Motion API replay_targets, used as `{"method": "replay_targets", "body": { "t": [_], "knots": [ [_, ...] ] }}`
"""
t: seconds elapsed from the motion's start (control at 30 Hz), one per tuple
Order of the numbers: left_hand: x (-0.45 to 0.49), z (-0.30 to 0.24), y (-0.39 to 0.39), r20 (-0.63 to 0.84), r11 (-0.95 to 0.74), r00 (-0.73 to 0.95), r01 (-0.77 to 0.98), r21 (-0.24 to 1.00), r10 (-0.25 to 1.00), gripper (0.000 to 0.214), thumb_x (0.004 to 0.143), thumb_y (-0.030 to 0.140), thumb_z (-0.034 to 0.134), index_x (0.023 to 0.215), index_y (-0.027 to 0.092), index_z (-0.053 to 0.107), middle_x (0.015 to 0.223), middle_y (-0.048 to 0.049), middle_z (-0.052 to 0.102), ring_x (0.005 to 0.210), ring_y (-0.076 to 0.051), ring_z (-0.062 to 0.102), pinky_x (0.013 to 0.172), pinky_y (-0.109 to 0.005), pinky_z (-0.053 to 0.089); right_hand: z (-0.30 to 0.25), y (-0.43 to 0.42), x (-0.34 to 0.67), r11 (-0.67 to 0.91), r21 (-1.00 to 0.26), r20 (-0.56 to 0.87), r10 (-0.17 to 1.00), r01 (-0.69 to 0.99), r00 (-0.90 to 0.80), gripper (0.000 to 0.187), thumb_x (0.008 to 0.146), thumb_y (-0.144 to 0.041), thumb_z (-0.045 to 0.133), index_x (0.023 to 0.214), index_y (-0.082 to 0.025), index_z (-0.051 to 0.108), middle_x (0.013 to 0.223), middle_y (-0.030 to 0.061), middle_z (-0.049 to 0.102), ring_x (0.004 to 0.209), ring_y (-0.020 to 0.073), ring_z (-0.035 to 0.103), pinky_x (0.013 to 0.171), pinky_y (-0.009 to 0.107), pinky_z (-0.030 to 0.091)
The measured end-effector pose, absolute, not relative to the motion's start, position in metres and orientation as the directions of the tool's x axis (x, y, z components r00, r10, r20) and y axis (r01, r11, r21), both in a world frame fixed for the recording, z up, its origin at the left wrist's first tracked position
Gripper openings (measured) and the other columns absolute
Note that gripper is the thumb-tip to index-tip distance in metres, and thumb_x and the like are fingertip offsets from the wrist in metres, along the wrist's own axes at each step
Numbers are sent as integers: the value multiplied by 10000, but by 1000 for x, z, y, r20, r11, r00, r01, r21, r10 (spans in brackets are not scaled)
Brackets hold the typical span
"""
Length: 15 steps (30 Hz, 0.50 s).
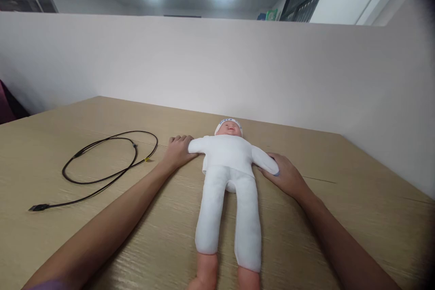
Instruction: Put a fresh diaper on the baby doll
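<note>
A baby doll (231,154) in a white long-sleeved top and white trousers lies on its back on the wooden table, head away from me. A white cap with blue print (224,122) covers its head. Its bare lower legs run off the bottom of the view. My left hand (180,150) is closed around the end of the doll's sleeve on the left. On the other side, my right hand (287,176) grips the doll's forearm, fingers above and thumb below. Both sleeve ends are partly hidden by my hands.
A black cable (112,181) lies in loose loops left of my left forearm, its plug toward the near left. The light wooden table (340,163) reaches back to a white partition (170,63). Something dark and purple (8,104) shows at the far left edge.
</note>
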<state>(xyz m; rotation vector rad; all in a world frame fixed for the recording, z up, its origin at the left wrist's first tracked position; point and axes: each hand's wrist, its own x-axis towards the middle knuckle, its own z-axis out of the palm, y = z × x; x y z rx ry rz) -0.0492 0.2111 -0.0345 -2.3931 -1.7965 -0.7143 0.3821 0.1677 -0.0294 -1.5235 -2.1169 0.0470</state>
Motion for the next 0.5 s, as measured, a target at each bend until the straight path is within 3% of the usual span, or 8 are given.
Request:
{"method": "replay_targets", "body": {
  "t": [0.3,0.5],
  "knots": [
    [-68,-33,181,413,-363,228,886,287,882,531,1003,534,622,1441,236,586,1417,-150,709,1305,-379,613,1076,-485,407,-33,133,400,365,-421,460,875,830,-151,555,920,-542,707,1318,-158,654,1267,171,745,1146,338,689,1020,464,524],
    [-82,-35,168,419,-354,202,876,326,885,528,1016,520,626,1458,233,586,1335,-131,761,1229,-360,654,1070,-477,435,-30,117,405,311,-466,431,898,828,-94,521,896,-547,716,1253,-166,707,1187,154,775,1079,330,713,984,468,550]
  ]
}}
